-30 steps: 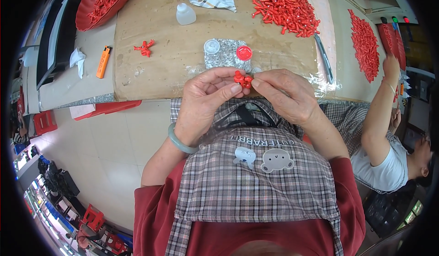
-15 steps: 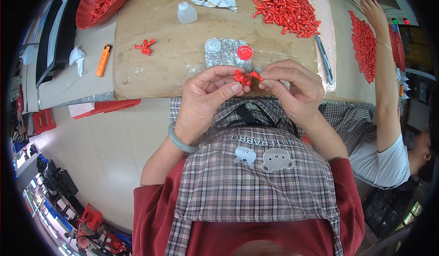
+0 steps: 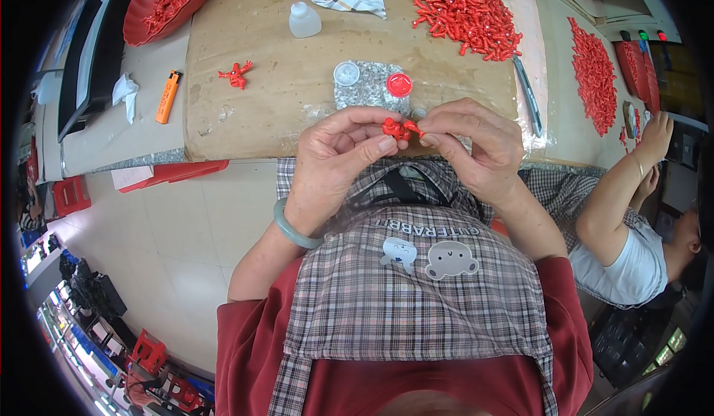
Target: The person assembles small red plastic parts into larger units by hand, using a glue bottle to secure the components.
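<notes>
We see the left hand (image 3: 338, 142) grasping a red figurine (image 3: 392, 127) between thumb and fingers; at its 3 o'clock, the right hand (image 3: 480, 144) pinches a small red piece (image 3: 414, 128), though contact we cannot tell. From the figurine, a speckled slab (image 3: 369, 98) lies toward 11 o'clock, a red parts pile (image 3: 467, 16) at 1.
</notes>
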Demonstrator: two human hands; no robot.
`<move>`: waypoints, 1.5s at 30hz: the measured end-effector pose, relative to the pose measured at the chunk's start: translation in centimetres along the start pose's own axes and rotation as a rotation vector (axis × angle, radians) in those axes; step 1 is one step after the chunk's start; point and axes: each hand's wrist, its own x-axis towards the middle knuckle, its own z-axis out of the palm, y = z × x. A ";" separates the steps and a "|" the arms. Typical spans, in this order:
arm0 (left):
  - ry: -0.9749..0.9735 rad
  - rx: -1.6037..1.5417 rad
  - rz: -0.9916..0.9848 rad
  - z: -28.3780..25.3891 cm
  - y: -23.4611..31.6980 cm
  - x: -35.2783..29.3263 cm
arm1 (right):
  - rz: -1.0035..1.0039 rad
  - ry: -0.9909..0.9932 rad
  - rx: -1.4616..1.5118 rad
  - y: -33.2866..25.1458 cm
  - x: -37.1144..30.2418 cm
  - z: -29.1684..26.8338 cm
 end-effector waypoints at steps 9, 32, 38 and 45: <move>0.002 0.006 -0.004 0.2 0.2 0.0 | -0.139 -0.031 -0.139 0.0 -0.2 0.0; 0.040 0.332 0.200 0.2 -0.1 0.0 | -0.247 -0.102 -0.194 0.4 0.2 -0.5; 0.019 0.230 0.118 0.2 -0.2 0.0 | -0.408 -0.166 -0.225 0.8 0.4 -0.8; 0.029 0.452 0.224 0.2 0.3 0.0 | -0.324 -0.166 -0.135 0.8 0.0 -0.5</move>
